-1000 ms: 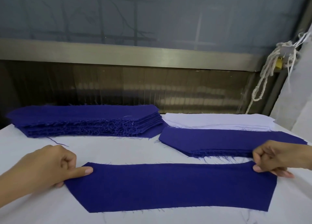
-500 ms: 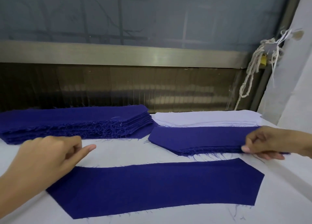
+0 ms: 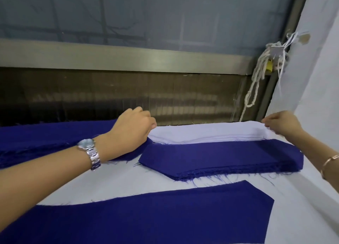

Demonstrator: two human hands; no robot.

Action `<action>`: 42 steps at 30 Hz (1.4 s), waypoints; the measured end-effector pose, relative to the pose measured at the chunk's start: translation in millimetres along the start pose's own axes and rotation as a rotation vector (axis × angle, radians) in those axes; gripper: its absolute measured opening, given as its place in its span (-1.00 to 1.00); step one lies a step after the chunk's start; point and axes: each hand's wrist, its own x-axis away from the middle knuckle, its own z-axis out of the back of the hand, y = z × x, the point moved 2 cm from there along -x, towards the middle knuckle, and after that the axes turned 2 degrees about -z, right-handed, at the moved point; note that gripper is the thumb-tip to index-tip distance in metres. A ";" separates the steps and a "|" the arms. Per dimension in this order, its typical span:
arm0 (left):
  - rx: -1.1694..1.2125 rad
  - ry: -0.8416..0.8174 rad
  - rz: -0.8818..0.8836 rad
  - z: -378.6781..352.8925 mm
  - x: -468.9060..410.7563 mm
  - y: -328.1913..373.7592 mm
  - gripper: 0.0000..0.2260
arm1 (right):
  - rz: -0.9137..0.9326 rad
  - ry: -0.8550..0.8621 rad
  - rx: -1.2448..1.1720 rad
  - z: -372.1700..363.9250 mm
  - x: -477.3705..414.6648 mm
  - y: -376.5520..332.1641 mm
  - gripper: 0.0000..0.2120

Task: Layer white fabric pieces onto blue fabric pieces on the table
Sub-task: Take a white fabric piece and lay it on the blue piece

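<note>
Head view: I see the left hand (image 3: 132, 131) with fingers curled at the left end of the flat stack of white fabric pieces (image 3: 201, 133). Its fingertips are hidden, so I cannot tell whether it grips anything. The right hand (image 3: 280, 124) pinches the lifted top layer at the stack's right end. The hands are well apart, one at each end. Just in front of the white stack lies a low stack of frayed dark blue fabric pieces (image 3: 220, 155). Nearer me, a single long blue fabric piece (image 3: 146, 216) lies flat on the white-covered bench (image 3: 110, 179). A taller blue fabric stack (image 3: 55, 135) sits beneath the left wrist, which wears a silver wristwatch (image 3: 89, 152).
</note>
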 end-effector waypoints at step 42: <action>0.359 -0.333 0.118 -58.6 -60.5 -16.5 -0.72 | 0.126 0.133 0.252 -48.2 -53.3 12.5 -0.69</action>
